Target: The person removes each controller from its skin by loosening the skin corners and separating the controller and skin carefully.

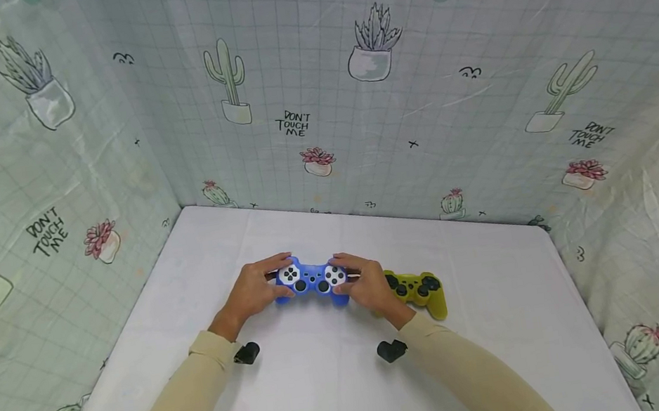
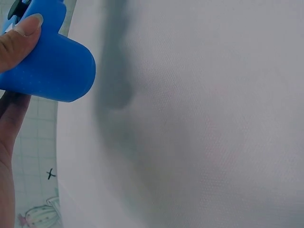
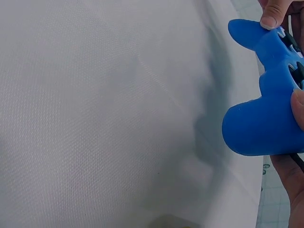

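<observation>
A blue game controller [image 1: 310, 271] with white button faces and black thumbsticks is held by both hands near the middle of the white table. My left hand [image 1: 251, 292] grips its left end, thumb on the front face and fingers behind. At the other end my right hand [image 1: 372, 288] holds it the same way. Both wrist views show a rounded blue grip [image 2: 61, 71] raised over the tabletop, its shadow falling on the cloth. Just right of my right hand lies a yellow-green controller [image 1: 438, 303] with black buttons, its left part hidden by that hand and wrist.
The white table [image 1: 306, 393] is enclosed at the back and both sides by cactus-print cloth [image 1: 343, 125]. Small black devices [image 1: 246, 353] stick out at the inner side of each wrist. Beige sleeves cover both forearms.
</observation>
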Action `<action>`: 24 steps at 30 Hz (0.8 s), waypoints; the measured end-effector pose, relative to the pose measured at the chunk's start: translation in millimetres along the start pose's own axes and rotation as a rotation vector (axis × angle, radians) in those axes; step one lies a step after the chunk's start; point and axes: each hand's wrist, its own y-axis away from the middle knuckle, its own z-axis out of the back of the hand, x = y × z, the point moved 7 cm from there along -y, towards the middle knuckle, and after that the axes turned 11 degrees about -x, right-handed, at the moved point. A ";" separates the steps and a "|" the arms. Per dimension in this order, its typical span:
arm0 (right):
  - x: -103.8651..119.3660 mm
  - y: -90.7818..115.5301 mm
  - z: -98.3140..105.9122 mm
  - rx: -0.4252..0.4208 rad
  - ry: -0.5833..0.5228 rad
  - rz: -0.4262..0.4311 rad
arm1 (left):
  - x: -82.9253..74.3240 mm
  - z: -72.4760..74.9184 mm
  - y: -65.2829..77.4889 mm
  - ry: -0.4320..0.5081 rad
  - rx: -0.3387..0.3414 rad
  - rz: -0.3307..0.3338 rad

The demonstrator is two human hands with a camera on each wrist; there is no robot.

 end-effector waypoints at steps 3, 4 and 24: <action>0.6 -0.1 0.8 -0.007 0.002 0.014 | -1.2 0.0 0.0 0.012 -0.006 -0.006; 0.7 -0.2 1.1 -0.009 0.001 0.016 | -1.7 0.0 0.0 0.017 -0.008 -0.007; 9.7 1.9 7.3 -0.044 0.001 0.086 | -12.3 2.4 3.0 0.055 -0.058 -0.072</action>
